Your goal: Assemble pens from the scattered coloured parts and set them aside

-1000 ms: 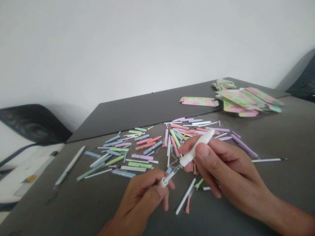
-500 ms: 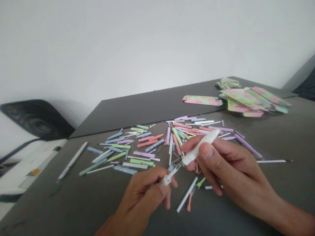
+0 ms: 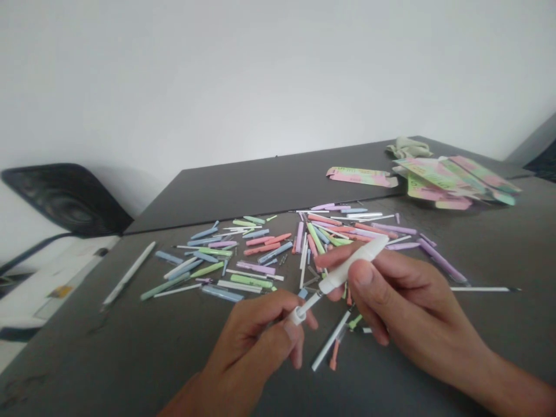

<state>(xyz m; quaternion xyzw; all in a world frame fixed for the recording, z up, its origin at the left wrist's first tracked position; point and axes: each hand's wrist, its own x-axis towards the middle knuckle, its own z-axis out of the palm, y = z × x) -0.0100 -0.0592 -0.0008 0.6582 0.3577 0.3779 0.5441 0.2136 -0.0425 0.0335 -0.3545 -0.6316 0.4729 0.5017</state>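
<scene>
Dark counter (image 3: 87,353) below a white wall (image 3: 278,75) carries a scattered heap of pastel plastic pen parts (image 3: 260,249), with two bare hands held slightly apart over its near edge. The left hand (image 3: 260,341) pinches a white collar (image 3: 296,315) on a slim shaft (image 3: 311,304), while the right hand (image 3: 412,307) grips a white pen barrel (image 3: 351,267), the shaft meeting its lower end. Printed cardboard sleeves (image 3: 438,176) and a crumpled cloth (image 3: 408,148) lie far right; a lone white pen (image 3: 129,273) lies left.
</scene>
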